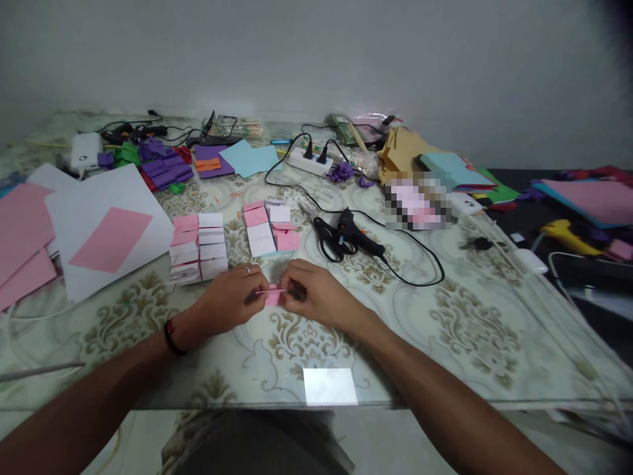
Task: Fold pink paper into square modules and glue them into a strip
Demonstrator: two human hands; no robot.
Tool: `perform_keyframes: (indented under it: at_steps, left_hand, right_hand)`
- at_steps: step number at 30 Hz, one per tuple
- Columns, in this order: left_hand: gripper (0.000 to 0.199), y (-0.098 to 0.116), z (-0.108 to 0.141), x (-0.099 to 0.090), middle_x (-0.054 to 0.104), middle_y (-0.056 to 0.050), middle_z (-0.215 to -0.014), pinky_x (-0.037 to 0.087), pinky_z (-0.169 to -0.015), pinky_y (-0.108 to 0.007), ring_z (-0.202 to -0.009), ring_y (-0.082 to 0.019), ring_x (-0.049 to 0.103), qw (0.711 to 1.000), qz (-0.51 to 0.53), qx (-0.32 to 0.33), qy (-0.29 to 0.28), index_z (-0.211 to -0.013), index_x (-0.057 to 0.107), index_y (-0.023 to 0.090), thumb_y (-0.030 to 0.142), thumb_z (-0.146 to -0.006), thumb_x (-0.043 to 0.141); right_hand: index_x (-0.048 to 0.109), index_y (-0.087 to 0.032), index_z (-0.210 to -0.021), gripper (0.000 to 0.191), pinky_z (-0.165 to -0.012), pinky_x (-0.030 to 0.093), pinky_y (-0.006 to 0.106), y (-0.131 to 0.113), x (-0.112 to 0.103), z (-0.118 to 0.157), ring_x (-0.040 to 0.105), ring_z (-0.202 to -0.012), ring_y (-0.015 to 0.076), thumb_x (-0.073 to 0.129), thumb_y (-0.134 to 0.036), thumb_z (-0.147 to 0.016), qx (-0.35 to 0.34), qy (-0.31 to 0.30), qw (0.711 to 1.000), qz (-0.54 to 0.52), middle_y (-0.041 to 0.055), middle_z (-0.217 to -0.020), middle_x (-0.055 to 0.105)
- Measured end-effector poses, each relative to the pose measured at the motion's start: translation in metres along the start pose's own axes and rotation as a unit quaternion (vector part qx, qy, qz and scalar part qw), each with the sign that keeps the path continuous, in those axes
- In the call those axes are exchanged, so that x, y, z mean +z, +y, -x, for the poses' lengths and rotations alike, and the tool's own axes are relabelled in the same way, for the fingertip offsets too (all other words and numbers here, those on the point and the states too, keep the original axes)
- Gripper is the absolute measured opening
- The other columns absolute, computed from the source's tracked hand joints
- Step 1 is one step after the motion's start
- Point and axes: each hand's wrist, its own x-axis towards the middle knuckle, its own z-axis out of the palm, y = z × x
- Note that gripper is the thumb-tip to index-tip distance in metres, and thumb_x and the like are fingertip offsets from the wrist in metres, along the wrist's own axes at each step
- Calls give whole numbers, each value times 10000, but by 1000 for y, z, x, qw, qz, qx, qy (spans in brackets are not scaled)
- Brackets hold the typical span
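Between both hands is a small piece of pink paper (273, 298) with a raised, folded edge, low over the patterned table. My left hand (236, 293) pinches its left end, and a ring and a dark wristband show on that side. My right hand (309, 290) grips the right end, fingers curled, so both ends of the paper are hidden. Just beyond the hands lie folded white and pink paper pieces (212, 247) in rows, and a second group of folded pieces (260, 239). A small white paper rectangle (330, 386) lies near the front edge.
Black scissors (329, 241) and a black glue gun (359, 234) with a looping cord lie right of centre. White and pink sheets (109, 224) cover the left. A power strip (310, 161), purple folded strips (165, 170) and coloured paper (455, 170) stand farther back.
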Motion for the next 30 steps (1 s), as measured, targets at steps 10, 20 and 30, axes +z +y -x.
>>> perform_keyframes:
  at_steps: [10, 20, 30]
  left_hand:
    - [102, -2, 0, -4, 667, -24, -868, 455, -766, -309, -852, -196, 629, 999, -32, -3, -14, -835, 584, 202, 134, -908, 566]
    - [105, -6, 1, -8, 642, -19, -825, 436, -758, -315, -831, -200, 617, 999, -25, 7, -35, -836, 609, 196, 109, -882, 573]
    - [95, -4, 1, -8, 702, -42, -931, 474, -810, -326, -926, -213, 655, 1000, -6, 2, -19, -908, 630, 197, 174, -969, 560]
  right_hand:
    - [615, -185, -826, 188, -684, 374, 263, 0, -5, 0, 516, -741, 160, 671, -17, -765, 9, -9, 1000, 25, -17, -777, 542]
    - [635, -172, -849, 192, -714, 398, 264, 4, -7, 0, 540, -771, 160, 681, 1, -780, 18, -17, 999, 22, -5, -806, 569]
    - [678, -174, -892, 172, -702, 404, 246, 4, -9, 1, 542, -762, 139, 667, -5, -864, -11, -7, 999, -32, -3, -842, 577]
